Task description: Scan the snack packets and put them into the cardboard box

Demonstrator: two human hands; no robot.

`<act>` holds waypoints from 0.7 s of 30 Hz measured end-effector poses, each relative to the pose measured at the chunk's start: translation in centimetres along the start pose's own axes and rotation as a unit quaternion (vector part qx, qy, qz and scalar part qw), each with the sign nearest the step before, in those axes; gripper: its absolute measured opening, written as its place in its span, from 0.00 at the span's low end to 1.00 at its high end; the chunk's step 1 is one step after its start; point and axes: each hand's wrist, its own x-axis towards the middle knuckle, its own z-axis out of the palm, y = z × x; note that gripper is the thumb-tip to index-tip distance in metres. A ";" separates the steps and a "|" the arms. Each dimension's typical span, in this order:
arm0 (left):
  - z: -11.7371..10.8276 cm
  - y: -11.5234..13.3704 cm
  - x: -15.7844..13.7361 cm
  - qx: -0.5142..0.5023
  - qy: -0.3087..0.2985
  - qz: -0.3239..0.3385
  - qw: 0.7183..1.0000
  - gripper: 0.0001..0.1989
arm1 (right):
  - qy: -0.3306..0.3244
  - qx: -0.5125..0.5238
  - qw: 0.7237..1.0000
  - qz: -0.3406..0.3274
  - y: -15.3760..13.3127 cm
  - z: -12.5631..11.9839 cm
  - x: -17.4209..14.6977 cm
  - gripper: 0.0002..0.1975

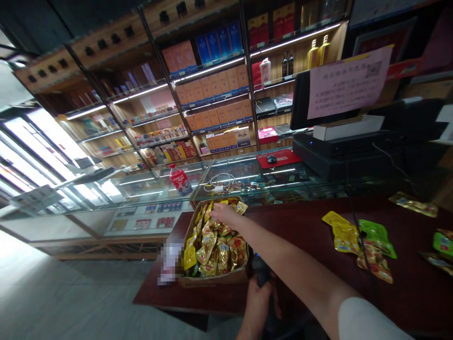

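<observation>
A cardboard box (215,279) full of gold and yellow foil snack packets (208,243) stands on the dark red table. My right hand (224,213) reaches over the box's far part, its fingers bent down among the packets. Whether a packet is between those fingertips is hidden. Just in front of the box's near right corner, my left hand (257,300) is wrapped round the handle of a black handheld scanner (262,270). The right forearm passes above the scanner.
Loose yellow (341,232), green (378,236) and brown-gold packets (375,261) lie on the table's right side, crossed by a dark cable. Behind are a glass counter (244,165), a red-labelled bottle (180,180), a mouse (272,159) and a monitor (300,101) with a pink paper.
</observation>
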 end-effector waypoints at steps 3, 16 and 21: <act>-0.3 -0.3 0.2 0.009 0.003 -0.012 1.000 0.19 | 0.039 -0.017 0.999 -0.002 1.1 -4.3 -3.1 0.17; 0.3 -0.2 0.1 0.069 -0.037 -0.012 0.997 0.24 | 0.408 -0.690 0.590 0.094 10.8 -27.1 -26.8 0.23; 0.7 -0.1 -0.4 0.099 -0.032 0.012 0.995 0.20 | 0.372 -0.666 0.645 0.052 11.5 -22.3 -24.7 0.22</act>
